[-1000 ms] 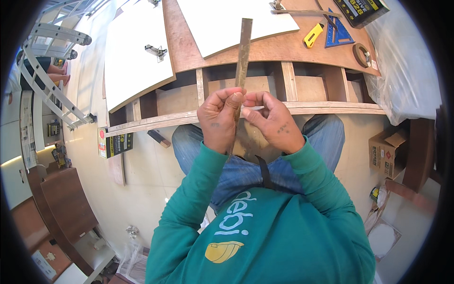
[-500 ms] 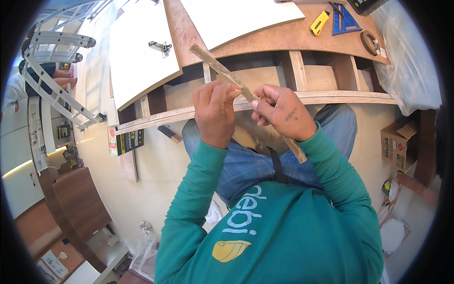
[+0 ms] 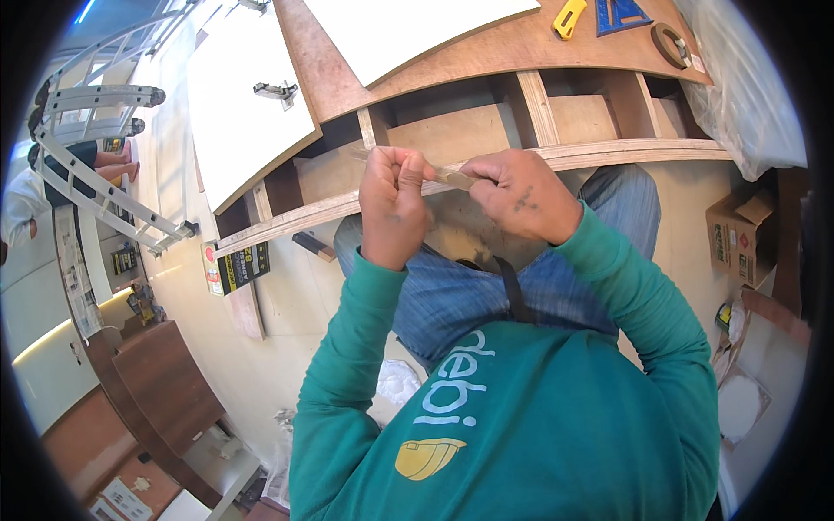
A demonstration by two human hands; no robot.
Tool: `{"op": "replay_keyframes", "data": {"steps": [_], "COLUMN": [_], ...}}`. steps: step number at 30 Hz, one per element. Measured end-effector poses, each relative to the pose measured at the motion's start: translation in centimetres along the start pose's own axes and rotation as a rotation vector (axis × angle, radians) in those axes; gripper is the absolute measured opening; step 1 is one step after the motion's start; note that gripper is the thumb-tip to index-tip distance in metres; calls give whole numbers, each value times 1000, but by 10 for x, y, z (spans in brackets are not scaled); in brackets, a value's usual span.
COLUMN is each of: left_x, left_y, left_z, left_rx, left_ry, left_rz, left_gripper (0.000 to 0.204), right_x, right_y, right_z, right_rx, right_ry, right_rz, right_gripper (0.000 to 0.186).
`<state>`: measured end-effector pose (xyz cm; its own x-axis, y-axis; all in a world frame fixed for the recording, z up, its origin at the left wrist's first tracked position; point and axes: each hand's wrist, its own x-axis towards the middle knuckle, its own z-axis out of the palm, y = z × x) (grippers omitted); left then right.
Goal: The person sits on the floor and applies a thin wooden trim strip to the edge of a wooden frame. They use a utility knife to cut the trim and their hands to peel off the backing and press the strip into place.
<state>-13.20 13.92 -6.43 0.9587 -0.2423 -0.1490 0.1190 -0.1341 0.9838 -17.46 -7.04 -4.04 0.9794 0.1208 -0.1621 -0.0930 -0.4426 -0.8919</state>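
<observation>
A narrow brown strip (image 3: 453,179), like wood edging, is stretched between my two hands over the front rail of a wooden frame (image 3: 621,154). My left hand (image 3: 393,207) is closed round one part of it, thumb pressed against the curled fingers. A faint blurred end pokes out beyond that fist. On the other side my right hand (image 3: 524,196) pinches the strip, its back turned up. Only the short piece between the hands shows plainly; my fingers hide the rest.
White panels (image 3: 248,113) with a metal hinge (image 3: 276,90) lie on the wooden board (image 3: 486,59). A yellow cutter (image 3: 569,17), a blue square (image 3: 620,16) and a brown tape roll (image 3: 668,45) lie at the far right. A ladder (image 3: 109,187) stands left, near another person's legs (image 3: 122,165).
The strip was held diagonally, with both long ends showing; now mostly a short level piece shows between my hands. My left hand has turned into a fist, and my right hand has rolled palm-down.
</observation>
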Motion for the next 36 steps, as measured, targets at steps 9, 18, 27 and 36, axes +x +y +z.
{"op": "replay_keyframes", "data": {"steps": [9,18,27,36], "left_x": [3,-1,-7,9], "left_y": [12,17,19,5], "left_z": [-8,7,18,20], "left_rx": [118,465,527,732], "left_ry": [-194,-80,-64,-194], "left_rz": [55,408,420,570], "left_gripper": [18,17,8,9], "right_x": [-6,-15,-23,-20], "right_y": [-3,-12,-8,-12], "right_z": [-10,-5,-2,-12], "right_rx": [-38,-274,-111,11], "right_ry": [60,134,167,94], "right_rz": [9,-96,-180,-48], "right_gripper": [26,17,14,21]}}
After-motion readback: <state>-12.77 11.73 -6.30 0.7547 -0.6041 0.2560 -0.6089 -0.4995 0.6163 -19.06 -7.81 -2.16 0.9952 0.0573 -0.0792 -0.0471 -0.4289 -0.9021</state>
